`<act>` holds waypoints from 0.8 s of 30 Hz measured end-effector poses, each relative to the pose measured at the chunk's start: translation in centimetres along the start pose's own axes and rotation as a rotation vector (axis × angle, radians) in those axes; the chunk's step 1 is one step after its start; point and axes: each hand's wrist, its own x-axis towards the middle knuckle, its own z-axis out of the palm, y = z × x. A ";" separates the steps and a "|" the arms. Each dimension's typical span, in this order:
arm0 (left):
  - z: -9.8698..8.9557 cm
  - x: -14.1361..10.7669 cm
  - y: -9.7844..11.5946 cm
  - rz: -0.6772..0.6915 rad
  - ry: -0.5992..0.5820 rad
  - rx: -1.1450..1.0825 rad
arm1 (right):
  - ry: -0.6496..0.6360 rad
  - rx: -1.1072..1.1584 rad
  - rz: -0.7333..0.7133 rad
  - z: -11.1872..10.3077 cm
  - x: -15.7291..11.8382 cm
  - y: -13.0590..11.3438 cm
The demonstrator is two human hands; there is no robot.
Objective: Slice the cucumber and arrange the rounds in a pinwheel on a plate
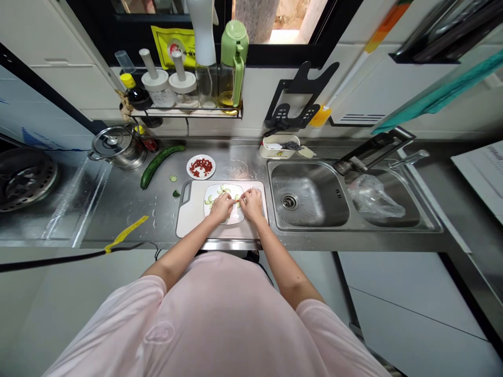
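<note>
Your left hand (222,207) and right hand (252,203) are curling over the plate (208,210), though whether they're pinching anything is unclear. Cucumber slices (209,200) are lying along its far and left sides, so light touches are likely helping.

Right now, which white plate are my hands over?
The squarish plate on the cutting board, with green slices; the round plate holds chopped red pieces.

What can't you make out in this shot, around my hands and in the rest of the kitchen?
All in the head view:
- What the left hand and right hand pinch: too small, partly covered by them.
- Part of the white plate: behind the hands.
- Inside the pot: covered by its lid.
- The burner's far side: cut off by the left edge.
</note>
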 end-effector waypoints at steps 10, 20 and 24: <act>-0.5 -0.3 0.1 -0.012 0.063 -0.066 | 0.053 0.037 -0.009 -1.3 -0.2 -1.1; -1.9 -1.2 0.3 -0.032 0.178 -0.154 | 0.189 0.177 -0.044 -3.5 -1.4 -2.8; -2.6 -1.3 -0.2 -0.079 0.202 -0.178 | 0.201 0.197 -0.064 -4.1 -2.3 -3.0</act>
